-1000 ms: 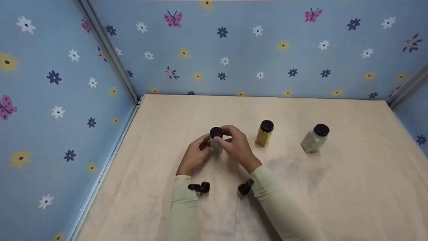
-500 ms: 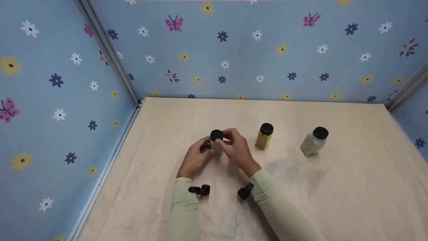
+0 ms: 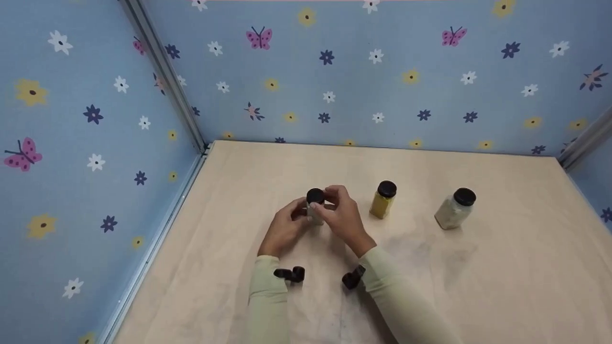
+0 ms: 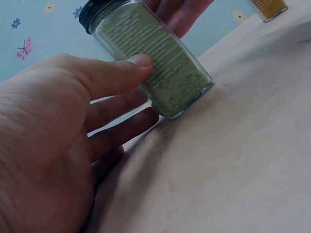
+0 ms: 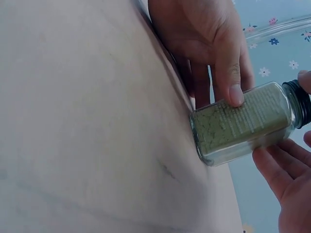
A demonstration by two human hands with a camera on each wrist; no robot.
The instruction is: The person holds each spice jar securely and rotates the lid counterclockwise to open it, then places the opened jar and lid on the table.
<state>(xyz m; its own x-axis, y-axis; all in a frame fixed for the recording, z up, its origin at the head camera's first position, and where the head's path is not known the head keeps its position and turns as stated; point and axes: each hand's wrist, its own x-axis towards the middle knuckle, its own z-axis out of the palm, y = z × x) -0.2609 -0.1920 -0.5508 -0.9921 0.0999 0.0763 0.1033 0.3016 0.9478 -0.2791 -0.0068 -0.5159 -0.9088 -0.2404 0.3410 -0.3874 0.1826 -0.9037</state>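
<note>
Beneath a flowered blue wall (image 3: 354, 95) spreads a pale tabletop (image 3: 201, 286), where the left hand (image 3: 284, 231) curls round the body of a glass jar of green powder (image 4: 177, 77) and the right hand (image 3: 345, 217) grips its top. Rightward stand a pale-filled jar (image 3: 451, 214) and, nearer, a slimmer yellow jar (image 3: 381, 207). The right thumb touches the held jar's black cap (image 3: 315, 196).

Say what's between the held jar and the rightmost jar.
In the head view, the right hand and then the yellow jar lie between the held jar and rightmost jar.
</note>
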